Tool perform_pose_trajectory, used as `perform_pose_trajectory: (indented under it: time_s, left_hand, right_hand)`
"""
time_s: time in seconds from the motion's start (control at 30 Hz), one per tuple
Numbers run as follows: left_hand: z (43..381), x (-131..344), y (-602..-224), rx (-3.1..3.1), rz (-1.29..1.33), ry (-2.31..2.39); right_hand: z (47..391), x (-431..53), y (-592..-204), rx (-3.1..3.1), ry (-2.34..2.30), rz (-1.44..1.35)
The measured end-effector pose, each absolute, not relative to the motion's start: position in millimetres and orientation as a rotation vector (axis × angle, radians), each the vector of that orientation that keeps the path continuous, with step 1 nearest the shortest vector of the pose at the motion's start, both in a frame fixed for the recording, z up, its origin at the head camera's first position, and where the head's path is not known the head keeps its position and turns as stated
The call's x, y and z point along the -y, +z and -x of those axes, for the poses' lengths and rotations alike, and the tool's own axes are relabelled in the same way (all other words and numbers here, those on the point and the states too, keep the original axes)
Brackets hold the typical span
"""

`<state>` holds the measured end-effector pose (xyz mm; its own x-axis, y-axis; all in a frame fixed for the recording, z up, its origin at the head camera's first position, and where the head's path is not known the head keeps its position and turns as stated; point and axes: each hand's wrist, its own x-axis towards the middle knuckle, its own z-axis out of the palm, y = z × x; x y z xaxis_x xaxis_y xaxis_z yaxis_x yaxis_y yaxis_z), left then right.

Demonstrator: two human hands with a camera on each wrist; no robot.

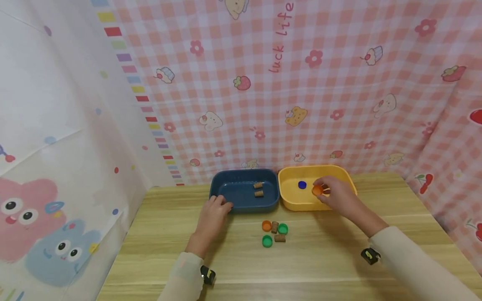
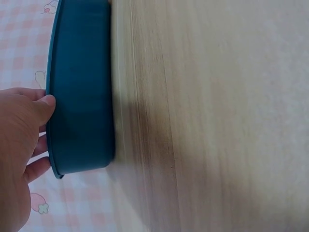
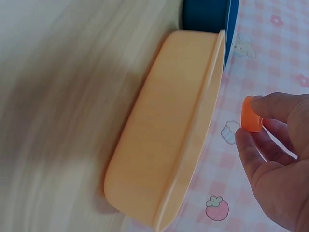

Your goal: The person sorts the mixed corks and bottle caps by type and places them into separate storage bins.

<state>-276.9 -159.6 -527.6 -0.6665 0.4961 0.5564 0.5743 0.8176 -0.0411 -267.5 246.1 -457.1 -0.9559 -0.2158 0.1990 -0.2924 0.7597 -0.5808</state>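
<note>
Meanwhile the right hand (image 1: 335, 193) pinches an orange cap (image 1: 317, 190) over the yellow tray (image 1: 290, 200); the left hand (image 1: 212, 215) seemingly grips the blue tray (image 1: 226, 205).

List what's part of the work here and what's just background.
In the work: right hand pinching an orange cap over the yellow tray; blue cap in it; left hand holding the blue tray with two corks; loose caps and corks on the table.

Background: checked cloth, cartoon sheet.
</note>
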Motion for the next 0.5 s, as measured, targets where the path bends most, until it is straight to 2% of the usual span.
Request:
perform_pose_trajectory:
  time_s: [0.5]
  left_hand:
    - [276.7,160.3,-527.2,2.431,0.788,-0.199]
  right_hand:
    - [302.2,-244.7,-453.6,2.956,0.949,-0.355]
